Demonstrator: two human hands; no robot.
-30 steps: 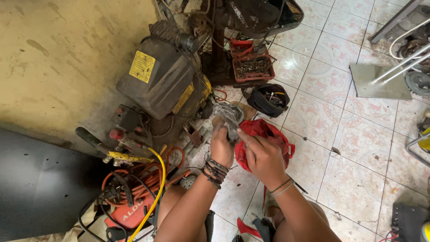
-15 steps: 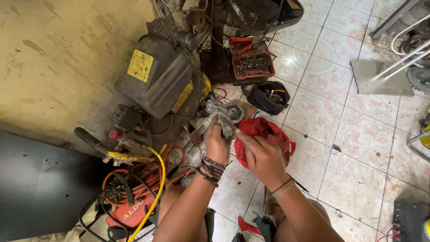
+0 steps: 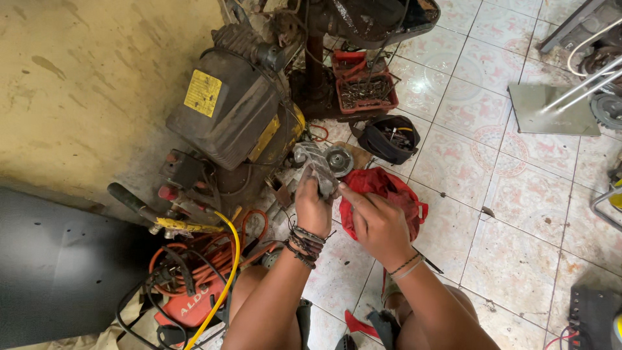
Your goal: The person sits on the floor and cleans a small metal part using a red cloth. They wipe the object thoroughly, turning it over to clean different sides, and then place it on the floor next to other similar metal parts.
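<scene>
1. The left hand (image 3: 313, 206) is gripping a gray metal engine part (image 3: 319, 167) in the middle of the frame.
2. The right hand (image 3: 376, 223) is pinching its lower edge, closed on it.
3. A red bag (image 3: 389, 191) is lying open underneath, beside a big dirty air compressor (image 3: 227, 110).

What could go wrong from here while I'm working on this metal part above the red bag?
The grey metal part is held only in the left hand above hard tile floor; a slip could drop it. The right hand has its fingertips against the part, so a pinch seems possible. Small pieces might fall among the orange hose and yellow hose beside your knee.
</scene>
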